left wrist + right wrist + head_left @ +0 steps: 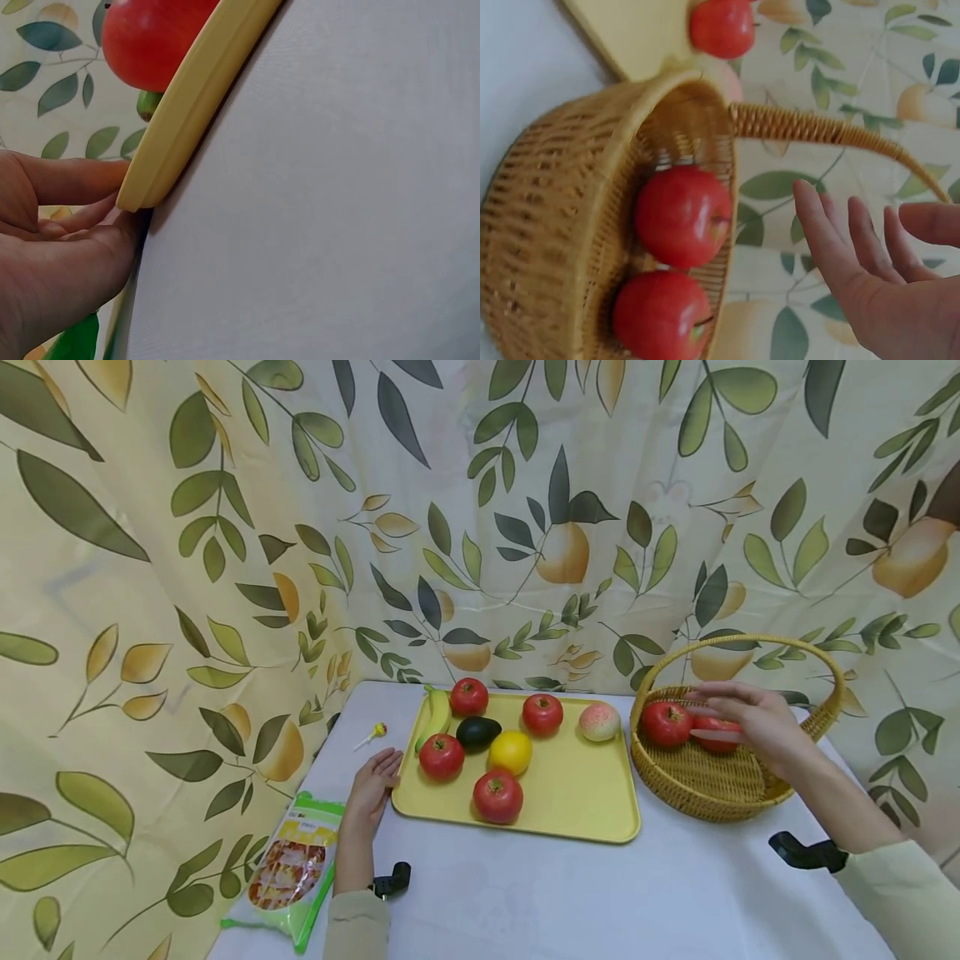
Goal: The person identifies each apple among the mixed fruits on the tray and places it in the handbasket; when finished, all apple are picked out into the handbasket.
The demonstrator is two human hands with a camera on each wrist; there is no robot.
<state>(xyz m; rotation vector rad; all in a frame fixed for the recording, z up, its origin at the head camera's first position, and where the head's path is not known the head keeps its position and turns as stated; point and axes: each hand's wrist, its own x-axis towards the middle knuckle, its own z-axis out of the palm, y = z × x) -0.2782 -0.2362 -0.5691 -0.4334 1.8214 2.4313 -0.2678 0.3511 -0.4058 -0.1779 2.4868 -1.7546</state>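
My right hand (757, 718) hovers over the wicker basket (705, 810), fingers extended and holding nothing. Two red apples lie in the basket: one apple (684, 216) and another apple (664, 315), the latter partly behind my fingers in the head view. My left hand (371, 789) touches the left edge of the yellow tray (577, 806), fingers fairly straight; its fingertips (109, 180) meet the rim. On the tray are several red apples, including one near the front (498, 796), a banana (435, 718), an avocado (477, 733), a yellow lemon-like fruit (511, 752) and a peach (599, 722).
A lollipop (372, 735) lies left of the tray. Beside my left forearm is a green-and-yellow food bag (292, 864). The basket's tall handle (742, 639) arches over it, and a leaf-patterned curtain (480, 527) hangs behind the white table (555, 893).
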